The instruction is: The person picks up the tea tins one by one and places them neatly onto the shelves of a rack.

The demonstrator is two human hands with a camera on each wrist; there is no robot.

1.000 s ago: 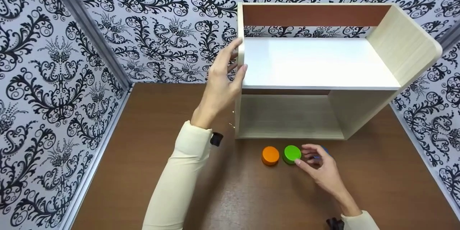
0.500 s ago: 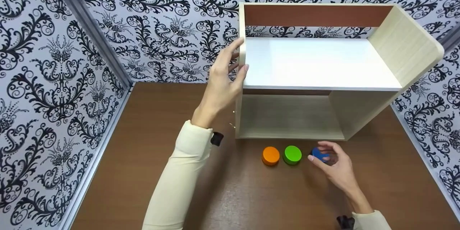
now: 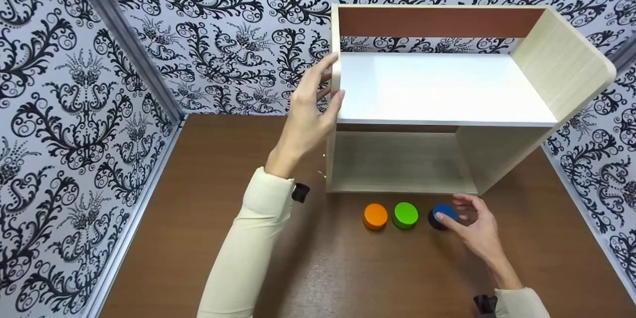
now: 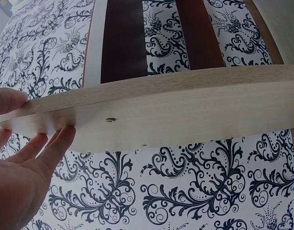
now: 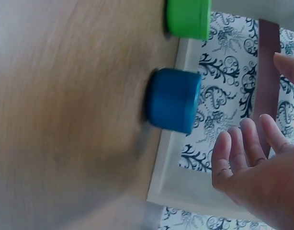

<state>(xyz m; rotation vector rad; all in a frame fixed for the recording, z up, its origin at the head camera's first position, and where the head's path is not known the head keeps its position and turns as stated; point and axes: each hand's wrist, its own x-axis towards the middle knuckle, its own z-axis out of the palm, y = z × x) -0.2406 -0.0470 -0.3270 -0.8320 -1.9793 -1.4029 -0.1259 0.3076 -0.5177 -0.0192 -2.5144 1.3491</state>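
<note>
My left hand (image 3: 309, 112) grips the left side panel (image 3: 335, 30) of a small wooden shelf unit. In the left wrist view the thumb lies on one face of that panel (image 4: 180, 112) and the fingers press its other face. Down on the table, my right hand (image 3: 481, 231) hovers beside a small blue round jar (image 3: 443, 209), thumb overlapping its top in the head view. The right wrist view shows the fingers loosely bent and apart from the blue jar (image 5: 172, 101). A green round jar (image 3: 405, 214) and an orange one (image 3: 375, 215) stand left of it.
The shelf unit has a white middle shelf (image 3: 447, 87), a lower board (image 3: 402, 161) and a reddish-brown back strip (image 3: 437, 22). Its front bottom edge lies just behind the jars. Patterned walls (image 3: 218, 39) enclose the brown table (image 3: 218, 149).
My right hand has moved right, from beside the green jar to the blue jar, which now shows more fully. My left hand keeps its grip on the panel.
</note>
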